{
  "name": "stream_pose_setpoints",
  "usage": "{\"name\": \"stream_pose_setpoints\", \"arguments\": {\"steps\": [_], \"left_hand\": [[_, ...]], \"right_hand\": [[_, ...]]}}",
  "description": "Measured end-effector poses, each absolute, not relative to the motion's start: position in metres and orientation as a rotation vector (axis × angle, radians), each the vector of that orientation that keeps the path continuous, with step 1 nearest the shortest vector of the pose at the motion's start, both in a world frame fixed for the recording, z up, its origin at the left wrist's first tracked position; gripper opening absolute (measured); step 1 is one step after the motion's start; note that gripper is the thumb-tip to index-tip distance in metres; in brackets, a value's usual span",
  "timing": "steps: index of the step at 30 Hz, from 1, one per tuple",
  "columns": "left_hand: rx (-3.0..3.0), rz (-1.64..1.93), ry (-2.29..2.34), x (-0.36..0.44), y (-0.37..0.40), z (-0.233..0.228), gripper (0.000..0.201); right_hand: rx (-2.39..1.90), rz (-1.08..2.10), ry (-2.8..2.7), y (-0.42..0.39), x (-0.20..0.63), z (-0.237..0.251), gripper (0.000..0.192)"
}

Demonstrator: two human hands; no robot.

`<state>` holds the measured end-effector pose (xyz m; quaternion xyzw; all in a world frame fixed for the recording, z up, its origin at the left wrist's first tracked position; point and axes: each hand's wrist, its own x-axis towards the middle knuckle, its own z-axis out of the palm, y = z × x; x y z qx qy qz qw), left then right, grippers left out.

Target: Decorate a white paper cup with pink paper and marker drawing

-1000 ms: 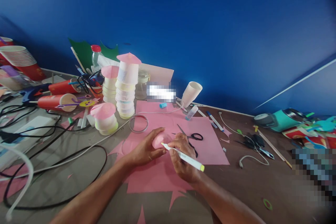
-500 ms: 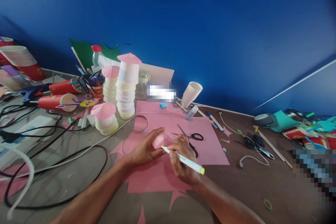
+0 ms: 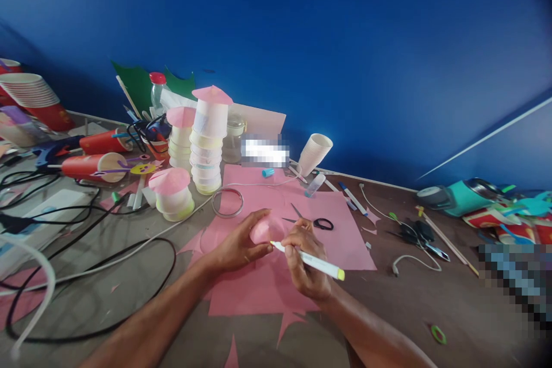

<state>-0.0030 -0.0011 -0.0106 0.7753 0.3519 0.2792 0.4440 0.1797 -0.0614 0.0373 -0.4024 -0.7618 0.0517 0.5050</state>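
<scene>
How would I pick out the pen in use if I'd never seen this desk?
Find the blue wall, then the pink paper spread out below it. Over that paper, the right hand holds a white marker. Its yellow tip and yellow end set it apart from the blue-ended pen lying beyond.

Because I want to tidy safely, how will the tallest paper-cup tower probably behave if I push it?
The tallest tower may tip easily, being tall on a narrow base. It looks made of paper cups, so probably light. Its pink roof looks like thin paper and could crease.
</scene>
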Motion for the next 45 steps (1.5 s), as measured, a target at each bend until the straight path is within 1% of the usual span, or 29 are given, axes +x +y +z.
{"name": "stream_pose_setpoints", "arguments": {"steps": [9,19,36,45], "left_hand": [[1.909,0.732,0.828,-0.0038,0.0009,-0.0179,0.077],[1.879,0.746,0.835,-0.0024,-0.0008,-0.0144,0.075],[1.909,0.731,0.833,-0.0017,-0.0006,-0.0096,0.070],[1.903,0.737,0.836,-0.0019,-0.0008,-0.0121,0.072]], "right_hand": [[-0.973,0.136,-1.870,-0.0606,0.1805,0.0381,0.017],[-0.954,0.165,-1.806,-0.0627,0.1810,0.0352,0.018],[-0.846,-0.043,-1.909,-0.0581,0.1758,0.0327,0.016],[-0.833,-0.095,-1.925,-0.0553,0.1762,0.0301,0.021]]}}
